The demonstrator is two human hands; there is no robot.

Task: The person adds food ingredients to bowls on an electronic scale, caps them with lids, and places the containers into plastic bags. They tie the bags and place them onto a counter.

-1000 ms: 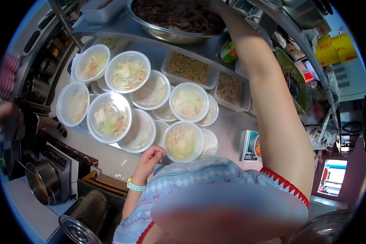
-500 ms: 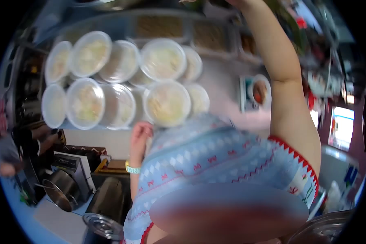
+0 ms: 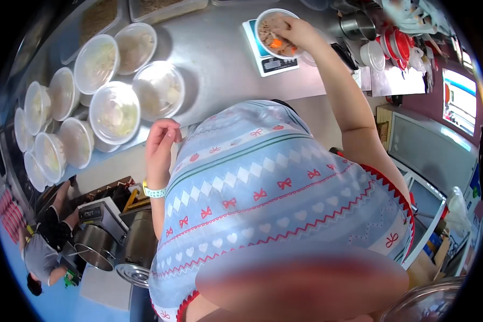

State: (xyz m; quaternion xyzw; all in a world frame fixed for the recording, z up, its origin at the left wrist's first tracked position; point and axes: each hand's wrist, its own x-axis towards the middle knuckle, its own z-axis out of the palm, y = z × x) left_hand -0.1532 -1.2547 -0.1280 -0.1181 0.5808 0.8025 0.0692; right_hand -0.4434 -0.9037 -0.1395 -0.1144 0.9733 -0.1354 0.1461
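My right hand [image 3: 297, 33] reaches into a white round bowl [image 3: 259, 36], its fingertips pressed together on brown food [image 3: 273, 35] with orange pieces. What exactly is between the fingertips is partly hidden. Under the bowl is a white digital scale [image 3: 278, 67] on the metal counter [image 3: 214, 59]. By the counter's front edge, my left hand [image 3: 162, 137] hangs with fingers loosely curled and nothing visible in it. Just above it stands a lidded tub [image 3: 159, 90]; another lidded tub [image 3: 115, 114] with pale food is to its left.
Several more lidded tubs [image 3: 96, 63] crowd the counter's left side, some stacked. A food tray [image 3: 99, 21] lies behind them. Metal pots [image 3: 358, 26] and red lids [image 3: 398, 47] are at the right. Lower left, another person [image 3: 44, 252] is near a large pot [image 3: 95, 247].
My view has swung right, so the tubs now appear farther left. My right hand, earlier at the top edge beyond the trays, is now in the bowl on the scale. My left hand stays low.
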